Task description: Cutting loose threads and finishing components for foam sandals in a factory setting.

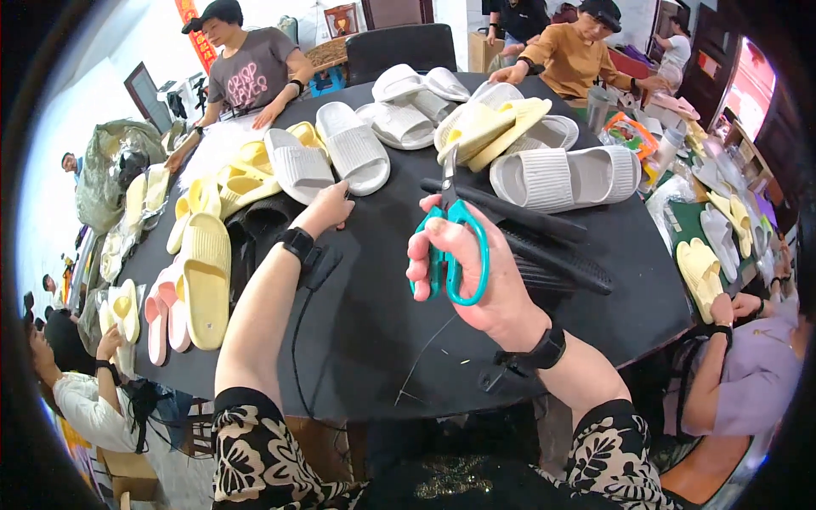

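Note:
My right hand is wrapped round a pair of scissors with teal handles, its thumb and fingers through the loops. The short metal blades point up toward a yellow slipper in the pile behind. My left hand is closed at the near end of a grey ribbed slipper; its fingertips are partly hidden there. Another grey slipper lies just left of that hand. Black slippers lie behind and right of the scissors, and a pair of grey slippers rests beyond them.
Yellow slippers and pink slippers lie along the left side of the black table. A black cable hangs from my left wrist. Several people work around the table. Plastic bags and more slippers are at the right.

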Available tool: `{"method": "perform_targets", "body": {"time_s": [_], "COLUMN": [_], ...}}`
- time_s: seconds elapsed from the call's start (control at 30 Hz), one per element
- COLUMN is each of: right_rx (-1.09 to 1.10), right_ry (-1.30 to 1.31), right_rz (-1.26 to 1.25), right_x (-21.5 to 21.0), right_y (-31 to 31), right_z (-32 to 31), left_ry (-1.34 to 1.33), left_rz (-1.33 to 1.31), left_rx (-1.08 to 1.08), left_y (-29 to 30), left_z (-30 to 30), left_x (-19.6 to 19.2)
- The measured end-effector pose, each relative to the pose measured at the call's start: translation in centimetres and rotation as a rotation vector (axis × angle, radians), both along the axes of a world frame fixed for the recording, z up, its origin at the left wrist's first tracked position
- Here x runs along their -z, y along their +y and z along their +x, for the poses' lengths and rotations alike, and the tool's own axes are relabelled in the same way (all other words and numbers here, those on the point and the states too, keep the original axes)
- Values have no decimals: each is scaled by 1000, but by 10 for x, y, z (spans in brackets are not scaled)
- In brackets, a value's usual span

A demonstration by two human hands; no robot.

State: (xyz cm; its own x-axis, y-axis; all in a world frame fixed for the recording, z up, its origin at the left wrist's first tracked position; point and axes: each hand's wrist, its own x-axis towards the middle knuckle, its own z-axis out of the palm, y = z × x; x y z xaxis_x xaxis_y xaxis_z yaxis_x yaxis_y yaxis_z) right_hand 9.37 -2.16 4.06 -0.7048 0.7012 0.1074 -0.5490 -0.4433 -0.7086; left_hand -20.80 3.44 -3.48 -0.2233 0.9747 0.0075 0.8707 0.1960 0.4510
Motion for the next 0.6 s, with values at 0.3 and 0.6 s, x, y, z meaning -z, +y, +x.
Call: {"method": "perform_targets", "body": {"time_s": [0.3,0.6], "right_rx": [-205,-575], "right_ry": [-239,-389], "right_rz": [79,-1], "right_x": [19,41], "right_y": [9,-6], "right_z": [-3,-19], "left_ry": [-127,-493], "left_rz": [141,242], "left_rx": [-134,-109], "left_y": [-33,-132], "left_z": [10,70], "left_x": [-15,-81]}}
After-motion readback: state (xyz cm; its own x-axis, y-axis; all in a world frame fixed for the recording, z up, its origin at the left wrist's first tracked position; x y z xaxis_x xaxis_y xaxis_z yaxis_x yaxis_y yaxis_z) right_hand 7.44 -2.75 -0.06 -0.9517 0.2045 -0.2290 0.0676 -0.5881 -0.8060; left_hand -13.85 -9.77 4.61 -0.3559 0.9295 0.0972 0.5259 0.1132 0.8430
